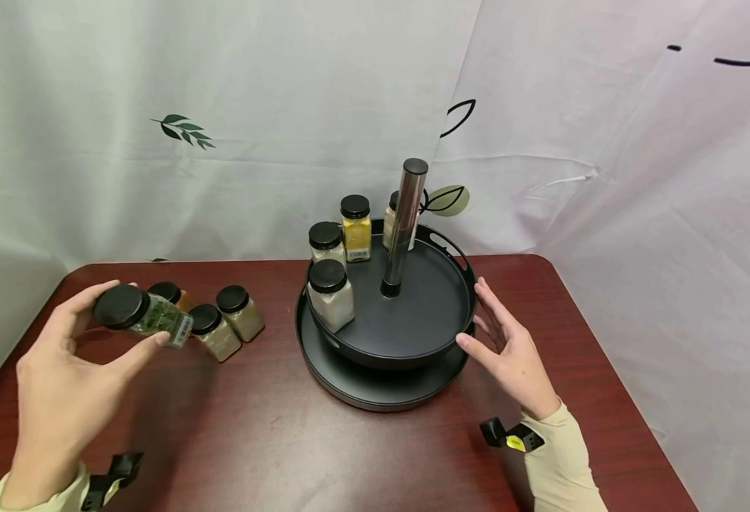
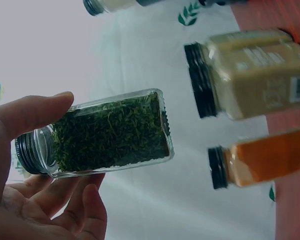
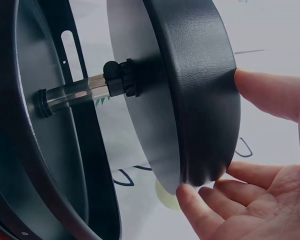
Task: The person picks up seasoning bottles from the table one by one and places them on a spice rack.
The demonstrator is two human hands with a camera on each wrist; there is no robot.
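Note:
My left hand (image 1: 70, 384) holds a spice jar (image 1: 157, 316) tilted above the table, thumb on one side and fingers on the other. Dark green dried herb shows through its glass in the left wrist view, below a black lid. On the right, my right hand (image 1: 519, 366) touches the outer rim of the upper tray (image 1: 426, 313) of a black two-tier turntable, thumb and fingers spread along its side. A white-filled jar (image 1: 334, 302), a pale jar (image 1: 327, 249), a yellow jar (image 1: 357, 238) and one partly hidden behind the post (image 1: 403, 231) stand on that tray.
Beside the left hand, two beige jars (image 1: 219, 338) and an orange jar (image 2: 270, 157) stand on the reddish-brown table (image 1: 272, 441). The turntable's lower tray (image 1: 381, 393) lies under the upper one. White cloth (image 1: 285, 107) with leaf prints hangs behind.

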